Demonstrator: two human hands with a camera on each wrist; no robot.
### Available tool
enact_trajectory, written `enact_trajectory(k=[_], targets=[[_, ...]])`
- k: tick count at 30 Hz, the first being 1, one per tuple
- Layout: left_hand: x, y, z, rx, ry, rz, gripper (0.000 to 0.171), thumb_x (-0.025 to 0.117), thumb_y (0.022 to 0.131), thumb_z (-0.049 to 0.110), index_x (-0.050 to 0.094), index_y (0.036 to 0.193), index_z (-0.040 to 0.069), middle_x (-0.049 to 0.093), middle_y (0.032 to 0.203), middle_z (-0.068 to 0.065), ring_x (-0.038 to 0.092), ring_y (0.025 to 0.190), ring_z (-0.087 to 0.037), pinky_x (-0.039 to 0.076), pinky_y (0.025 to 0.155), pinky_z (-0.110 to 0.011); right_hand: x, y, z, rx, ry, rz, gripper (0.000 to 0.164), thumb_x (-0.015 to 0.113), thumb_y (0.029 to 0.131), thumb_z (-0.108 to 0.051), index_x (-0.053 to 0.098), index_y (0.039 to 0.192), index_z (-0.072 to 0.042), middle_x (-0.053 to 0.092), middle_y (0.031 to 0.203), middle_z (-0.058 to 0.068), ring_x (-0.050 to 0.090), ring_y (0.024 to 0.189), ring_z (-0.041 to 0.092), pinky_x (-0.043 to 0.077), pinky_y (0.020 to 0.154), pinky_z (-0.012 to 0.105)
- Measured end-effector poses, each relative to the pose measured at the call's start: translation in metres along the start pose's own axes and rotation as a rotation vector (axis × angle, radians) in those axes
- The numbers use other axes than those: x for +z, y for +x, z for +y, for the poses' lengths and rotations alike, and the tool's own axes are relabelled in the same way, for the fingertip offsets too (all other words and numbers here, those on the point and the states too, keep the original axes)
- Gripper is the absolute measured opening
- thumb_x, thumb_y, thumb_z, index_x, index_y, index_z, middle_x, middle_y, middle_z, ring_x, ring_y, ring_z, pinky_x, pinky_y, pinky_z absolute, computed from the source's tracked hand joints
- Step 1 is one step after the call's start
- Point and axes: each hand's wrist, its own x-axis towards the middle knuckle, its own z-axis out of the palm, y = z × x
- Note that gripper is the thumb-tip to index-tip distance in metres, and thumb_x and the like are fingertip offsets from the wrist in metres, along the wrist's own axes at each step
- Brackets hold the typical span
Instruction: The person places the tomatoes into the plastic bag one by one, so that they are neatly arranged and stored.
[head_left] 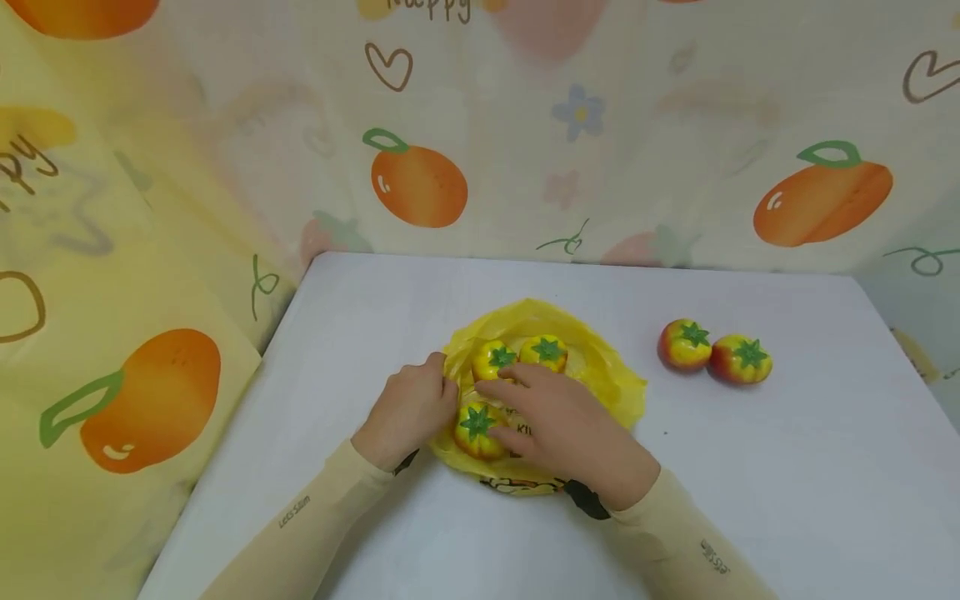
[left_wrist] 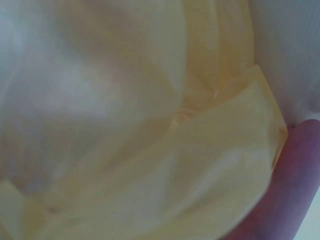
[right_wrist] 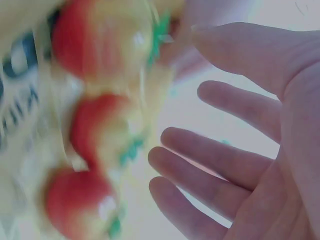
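Observation:
A yellow plastic bag (head_left: 626, 390) with dark print lies spread with its mouth facing up. At its left rim my left hand (head_left: 408, 408) grips the plastic; the left wrist view is filled by the bag (left_wrist: 175, 175), one finger (left_wrist: 287, 195) along its edge. Inside sit three red-and-yellow fruits with green star-shaped tops: a near one (head_left: 478, 429) and two at the back, left (head_left: 491, 358) and right (head_left: 544, 348). Over them is my right hand (head_left: 562, 425), its fingers spread and holding nothing; the right wrist view shows its bare palm (right_wrist: 270, 185) beside the fruits (right_wrist: 100, 40).
Two more such fruits, one left (head_left: 682, 346) and one right (head_left: 739, 360), stand side by side on the white table (head_left: 810, 467), right of the bag. A fruit-printed cloth (head_left: 510, 150) hangs behind the table and along its left side.

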Motion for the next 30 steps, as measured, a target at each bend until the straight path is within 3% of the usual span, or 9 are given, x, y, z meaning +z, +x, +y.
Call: enact_trajectory(k=[5, 12, 14, 15, 19, 20, 23, 30], targets=[[0.003, -0.001, 0.000, -0.005, -0.002, -0.006, 0.020, 0.048, 0.103, 0.017, 0.058, 0.108, 0.000, 0.054, 0.068, -0.007, 0.052, 0.050, -0.019, 0.041, 0.045, -0.027, -0.028, -0.015, 0.027, 0.131, 0.008, 0.069, 0.054, 0.080, 0.098, -0.042, 0.066, 0.147, -0.023, 0.067, 0.143, 0.004, 0.068, 0.128, 0.027, 0.058, 0.108, 0.050], [0.004, -0.001, 0.000, -0.004, -0.004, 0.006, 0.022, 0.049, 0.102, 0.017, 0.059, 0.111, 0.000, 0.055, 0.068, -0.008, 0.050, 0.049, -0.019, 0.041, 0.044, -0.027, -0.060, -0.042, 0.081, 0.317, 0.001, 0.114, 0.056, 0.074, 0.102, -0.039, 0.060, 0.152, -0.019, 0.064, 0.149, 0.010, 0.061, 0.136, 0.036, 0.051, 0.112, 0.062], [0.003, -0.001, 0.000, -0.010, -0.005, 0.011, 0.023, 0.049, 0.102, 0.018, 0.059, 0.112, 0.000, 0.057, 0.070, -0.009, 0.051, 0.050, -0.019, 0.041, 0.045, -0.027, -0.066, -0.048, 0.094, 0.336, -0.011, 0.144, 0.056, 0.075, 0.102, -0.036, 0.059, 0.153, -0.018, 0.067, 0.140, 0.012, 0.066, 0.119, 0.036, 0.055, 0.102, 0.059], [0.004, -0.001, -0.001, -0.013, -0.004, 0.015, 0.022, 0.049, 0.102, 0.018, 0.059, 0.112, 0.000, 0.057, 0.070, -0.009, 0.051, 0.050, -0.020, 0.041, 0.045, -0.028, -0.068, -0.050, 0.100, 0.347, -0.023, 0.162, 0.057, 0.075, 0.102, -0.036, 0.059, 0.153, -0.017, 0.067, 0.140, 0.013, 0.066, 0.118, 0.037, 0.055, 0.102, 0.059], [0.004, -0.001, -0.002, -0.021, -0.007, 0.018, 0.023, 0.049, 0.102, 0.018, 0.059, 0.113, 0.000, 0.058, 0.072, -0.009, 0.051, 0.050, -0.020, 0.042, 0.046, -0.028, -0.074, -0.058, 0.123, 0.422, -0.029, 0.203, 0.059, 0.076, 0.101, -0.035, 0.057, 0.153, -0.014, 0.065, 0.140, 0.021, 0.063, 0.119, 0.042, 0.052, 0.103, 0.063], [0.003, -0.001, -0.002, -0.021, -0.008, 0.017, 0.023, 0.049, 0.103, 0.018, 0.059, 0.113, 0.000, 0.058, 0.072, -0.009, 0.050, 0.050, -0.020, 0.041, 0.046, -0.028, -0.074, -0.060, 0.128, 0.448, -0.024, 0.205, 0.060, 0.075, 0.101, -0.035, 0.057, 0.154, -0.013, 0.063, 0.143, 0.022, 0.060, 0.128, 0.044, 0.049, 0.108, 0.066], [0.003, -0.001, -0.001, -0.020, -0.012, 0.012, 0.022, 0.048, 0.102, 0.017, 0.059, 0.111, 0.000, 0.057, 0.070, -0.009, 0.050, 0.050, -0.019, 0.041, 0.045, -0.027, -0.073, -0.066, 0.143, 0.523, -0.001, 0.187, 0.061, 0.071, 0.103, -0.039, 0.055, 0.156, -0.013, 0.056, 0.153, 0.024, 0.051, 0.141, 0.047, 0.042, 0.115, 0.070], [0.002, -0.001, 0.003, -0.014, 0.007, 0.023, 0.018, 0.048, 0.100, 0.015, 0.058, 0.106, 0.001, 0.055, 0.068, -0.008, 0.050, 0.049, -0.019, 0.040, 0.044, -0.028, -0.064, -0.069, 0.170, 0.601, 0.027, 0.106, 0.069, 0.068, 0.102, -0.046, 0.049, 0.160, -0.012, 0.049, 0.158, 0.029, 0.045, 0.143, 0.052, 0.038, 0.116, 0.073]])
